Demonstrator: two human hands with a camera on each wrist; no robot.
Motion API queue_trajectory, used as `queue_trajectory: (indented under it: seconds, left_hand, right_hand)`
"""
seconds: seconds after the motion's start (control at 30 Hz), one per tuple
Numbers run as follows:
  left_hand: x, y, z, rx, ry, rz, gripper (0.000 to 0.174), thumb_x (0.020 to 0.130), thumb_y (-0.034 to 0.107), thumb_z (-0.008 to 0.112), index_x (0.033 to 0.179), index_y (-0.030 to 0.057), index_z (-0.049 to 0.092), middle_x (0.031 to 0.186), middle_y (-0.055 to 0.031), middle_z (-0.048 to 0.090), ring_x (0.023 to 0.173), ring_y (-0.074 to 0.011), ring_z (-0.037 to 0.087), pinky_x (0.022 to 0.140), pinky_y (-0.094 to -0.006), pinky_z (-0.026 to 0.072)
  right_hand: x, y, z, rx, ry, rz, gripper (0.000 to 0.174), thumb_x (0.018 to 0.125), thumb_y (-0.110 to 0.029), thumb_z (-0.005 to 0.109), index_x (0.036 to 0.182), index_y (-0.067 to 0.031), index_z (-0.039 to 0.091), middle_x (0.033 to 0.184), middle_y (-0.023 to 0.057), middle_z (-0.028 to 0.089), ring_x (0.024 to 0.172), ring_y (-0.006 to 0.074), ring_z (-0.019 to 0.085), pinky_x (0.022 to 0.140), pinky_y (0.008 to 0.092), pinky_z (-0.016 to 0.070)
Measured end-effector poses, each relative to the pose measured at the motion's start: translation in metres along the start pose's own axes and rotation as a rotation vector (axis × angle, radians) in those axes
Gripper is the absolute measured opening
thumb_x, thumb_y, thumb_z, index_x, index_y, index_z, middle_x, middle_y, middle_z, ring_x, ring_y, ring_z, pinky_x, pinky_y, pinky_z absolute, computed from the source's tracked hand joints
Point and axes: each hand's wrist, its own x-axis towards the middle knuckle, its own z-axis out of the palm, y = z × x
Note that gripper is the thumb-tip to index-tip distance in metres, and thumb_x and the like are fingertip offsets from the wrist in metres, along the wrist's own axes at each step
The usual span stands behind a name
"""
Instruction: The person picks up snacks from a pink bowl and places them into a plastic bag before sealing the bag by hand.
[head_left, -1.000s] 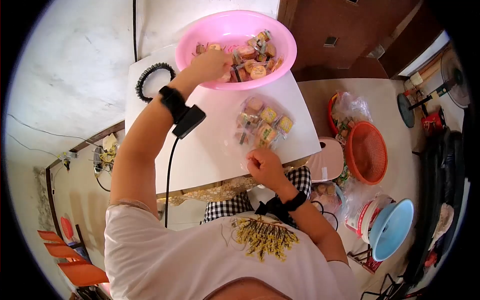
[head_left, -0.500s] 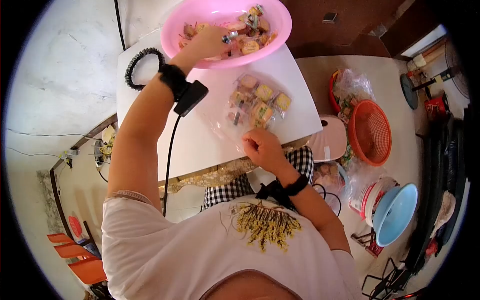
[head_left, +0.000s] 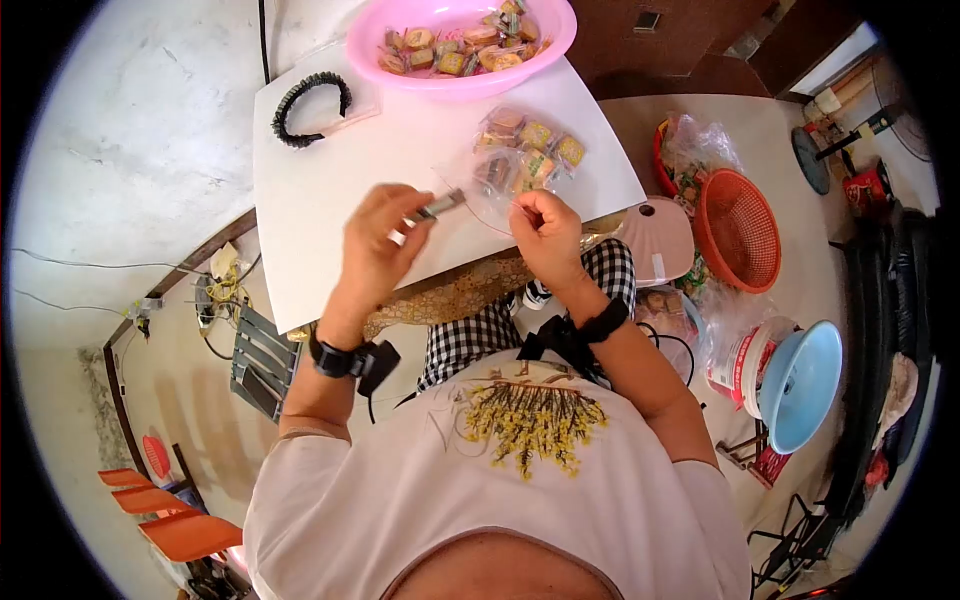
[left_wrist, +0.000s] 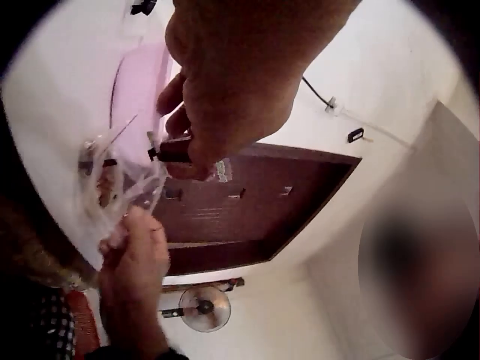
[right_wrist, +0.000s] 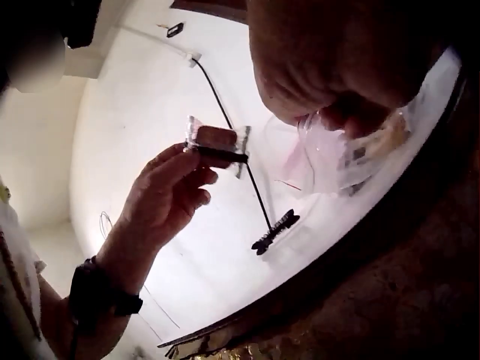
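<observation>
My left hand (head_left: 380,240) is above the white table's front part, pinching a small wrapped pastry (head_left: 437,206) between thumb and fingers. The right wrist view shows that pastry (right_wrist: 217,141) in a clear wrapper with crimped ends and a dark band. My right hand (head_left: 548,238) pinches the edge of a clear plastic bag (head_left: 490,205) at the table's front edge. Inside the bag lie several wrapped pastries (head_left: 570,150), some with yellow labels. The pastry in my left hand is just left of the bag's mouth.
A pink basin (head_left: 440,85) with several wrapped pastries stands at the table's back. A dark ruffled headband (head_left: 285,112) lies at the table's left. On the floor to the right are an orange basket (head_left: 740,230), a pink stool (head_left: 660,235) and a blue basin (head_left: 805,390).
My left hand has come back from the pink basin toward my body and the bag, bringing a wrapped pastry. My right hand keeps its hold on the bag's edge.
</observation>
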Motion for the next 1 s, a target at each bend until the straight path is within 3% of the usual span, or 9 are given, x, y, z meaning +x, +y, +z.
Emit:
queue_trajectory:
  seconds: [0.17, 0.3, 0.4, 0.53, 0.63, 0.73, 0.83, 0.93, 1.0]
  left_hand:
    - [-0.009, 0.001, 0.034, 0.401, -0.064, 0.402, 0.025, 0.074, 0.004, 0.068, 0.099, 0.0036, 0.067, 0.09, -0.0081, 0.06, 0.071, -0.0231, 0.062, 0.058, -0.0317, 0.0523]
    - [0.005, -0.015, 0.064, 0.472, -0.151, 0.469, 0.017, 0.076, 0.016, 0.065, 0.086, 0.0037, 0.06, 0.08, -0.0088, 0.057, 0.068, -0.0238, 0.061, 0.057, -0.0339, 0.0498]
    - [0.015, -0.043, 0.089, 0.538, -0.177, 0.366, 0.024, 0.073, 0.012, 0.065, 0.096, 0.0037, 0.062, 0.088, -0.0088, 0.06, 0.067, -0.0262, 0.062, 0.058, -0.0369, 0.0508]
    - [0.037, -0.054, 0.108, 0.494, -0.245, 0.276, 0.019, 0.08, 0.013, 0.061, 0.097, 0.0058, 0.061, 0.089, -0.0106, 0.061, 0.068, -0.03, 0.063, 0.055, -0.0386, 0.0502]
    - [0.054, -0.041, 0.12, 0.447, -0.331, -0.041, 0.02, 0.082, 0.013, 0.06, 0.101, 0.0054, 0.06, 0.091, -0.0117, 0.061, 0.07, -0.0328, 0.062, 0.057, -0.0395, 0.0505]
    - [0.059, -0.046, 0.13, 0.344, -0.088, 0.272, 0.022, 0.083, 0.012, 0.059, 0.105, 0.0053, 0.059, 0.089, -0.0131, 0.062, 0.072, -0.0344, 0.062, 0.06, -0.0402, 0.051]
    - [0.05, -0.031, 0.116, 0.16, -0.114, 0.151, 0.026, 0.082, 0.011, 0.059, 0.107, 0.0043, 0.059, 0.087, -0.0141, 0.062, 0.075, -0.0334, 0.063, 0.062, -0.0406, 0.0511]
    - [0.024, -0.026, 0.09, 0.533, -0.335, 0.267, 0.028, 0.078, 0.01, 0.062, 0.105, 0.0037, 0.063, 0.088, -0.0122, 0.063, 0.079, -0.0295, 0.064, 0.065, -0.039, 0.0509]
    - [0.008, -0.025, 0.069, 0.479, -0.363, 0.375, 0.028, 0.075, 0.01, 0.063, 0.102, 0.0033, 0.065, 0.088, -0.0093, 0.063, 0.08, -0.0262, 0.063, 0.067, -0.0372, 0.0503]
  right_hand:
    - [-0.002, -0.022, 0.0, -0.032, 0.018, -0.075, 0.006, 0.082, 0.0, 0.064, 0.087, -0.0005, 0.06, 0.069, 0.0036, 0.054, 0.059, 0.01, 0.048, 0.053, 0.0257, 0.0413]
    - [0.0, -0.036, 0.001, -0.083, 0.014, -0.183, 0.007, 0.081, -0.001, 0.065, 0.086, -0.0015, 0.06, 0.068, 0.0062, 0.054, 0.058, 0.0138, 0.05, 0.053, 0.0275, 0.0416]
    - [0.0, -0.038, 0.002, -0.144, 0.015, -0.25, 0.009, 0.08, -0.001, 0.066, 0.086, -0.0025, 0.06, 0.068, 0.0084, 0.054, 0.057, 0.0174, 0.051, 0.053, 0.0291, 0.0419]
    - [-0.002, -0.038, 0.0, -0.148, -0.008, -0.222, 0.011, 0.079, -0.001, 0.068, 0.086, -0.0031, 0.059, 0.068, 0.0087, 0.052, 0.055, 0.0192, 0.05, 0.052, 0.0304, 0.0419]
    - [-0.003, -0.032, 0.001, -0.115, -0.009, -0.192, 0.014, 0.079, -0.002, 0.069, 0.088, -0.0028, 0.058, 0.067, 0.0078, 0.05, 0.055, 0.0187, 0.048, 0.051, 0.0302, 0.0416]
    - [-0.005, -0.029, -0.001, -0.104, -0.026, -0.158, 0.016, 0.078, -0.001, 0.069, 0.089, -0.0028, 0.058, 0.067, 0.0074, 0.05, 0.055, 0.0182, 0.048, 0.051, 0.0297, 0.0414]
    - [-0.006, -0.028, -0.006, -0.115, -0.05, -0.166, 0.018, 0.077, -0.002, 0.07, 0.09, -0.0026, 0.057, 0.068, 0.0073, 0.051, 0.055, 0.018, 0.049, 0.052, 0.0301, 0.0421]
    - [-0.012, -0.025, -0.011, -0.13, -0.07, -0.12, 0.021, 0.076, -0.002, 0.071, 0.089, -0.0032, 0.056, 0.071, 0.0071, 0.052, 0.056, 0.0192, 0.052, 0.052, 0.0312, 0.0435]
    - [-0.017, -0.025, -0.014, -0.192, -0.103, -0.085, 0.021, 0.075, -0.003, 0.072, 0.089, -0.0042, 0.056, 0.075, 0.0075, 0.054, 0.057, 0.0206, 0.054, 0.053, 0.0315, 0.0449]
